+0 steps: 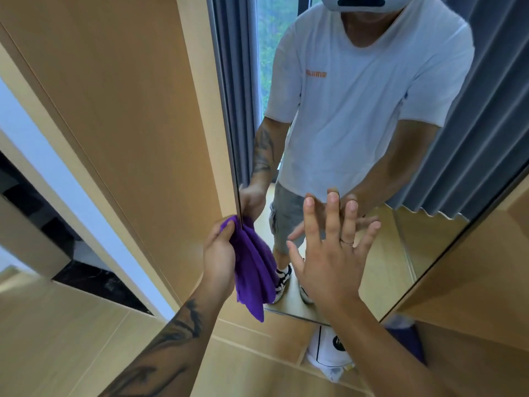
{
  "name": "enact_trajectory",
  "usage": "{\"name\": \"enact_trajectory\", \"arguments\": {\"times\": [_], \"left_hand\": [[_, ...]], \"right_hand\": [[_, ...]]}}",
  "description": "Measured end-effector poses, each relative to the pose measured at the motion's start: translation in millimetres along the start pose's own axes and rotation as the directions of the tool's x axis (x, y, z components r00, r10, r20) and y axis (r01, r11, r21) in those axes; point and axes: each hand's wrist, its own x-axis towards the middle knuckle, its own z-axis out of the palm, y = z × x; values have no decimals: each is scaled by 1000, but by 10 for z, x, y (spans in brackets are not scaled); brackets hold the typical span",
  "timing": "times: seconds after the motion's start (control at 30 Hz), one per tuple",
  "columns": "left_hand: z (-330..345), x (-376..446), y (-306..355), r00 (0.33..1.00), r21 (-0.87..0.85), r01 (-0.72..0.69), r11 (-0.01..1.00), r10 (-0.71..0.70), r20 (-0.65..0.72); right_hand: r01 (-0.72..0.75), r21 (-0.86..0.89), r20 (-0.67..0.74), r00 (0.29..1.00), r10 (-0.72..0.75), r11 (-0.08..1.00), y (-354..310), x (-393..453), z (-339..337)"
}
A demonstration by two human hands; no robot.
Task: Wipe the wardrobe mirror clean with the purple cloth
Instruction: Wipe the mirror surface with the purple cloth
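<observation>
- Left hand [219, 257] grips the bunched purple cloth [253, 266], which hangs at the mirror's [423, 242] left edge, low down.
- Right hand [332, 253] is spread wide, fingers [333, 213] straight, fingertips at the glass.
- Wooden wardrobe panel [128, 110] stands left of the mirror.

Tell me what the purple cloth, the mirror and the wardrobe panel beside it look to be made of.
Purple cloth: soft, matte fabric, possibly microfibre; it hangs in limp folds.
Mirror: glossy glass, judging by its sharp reflection.
Wardrobe panel: pale wood-look board, matte; fine grain shows, veneer or laminate unclear.
</observation>
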Motion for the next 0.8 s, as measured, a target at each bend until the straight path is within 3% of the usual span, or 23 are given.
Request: {"name": "enact_trajectory", "arguments": {"times": [0.2, 0.47, 0.63, 0.8], "left_hand": [[86, 106, 296, 993, -142, -90, 986, 100, 68], [-176, 250, -462, 994, 30, -59, 998, 56, 98], [-68, 316, -329, 971, -144, -210, 967, 224, 86], [37, 271, -376, 873, -195, -452, 870, 477, 104]], "right_hand": [[-7, 9, -35, 999, 7, 1000, 9, 5, 115], [-7, -9, -83, 997, 7, 1000, 8, -24, 210], [-59, 35, -127, 990, 63, 998, -21, 21, 240], [-39, 31, -208, 977, 45, 999, -10, 71, 297]]}}
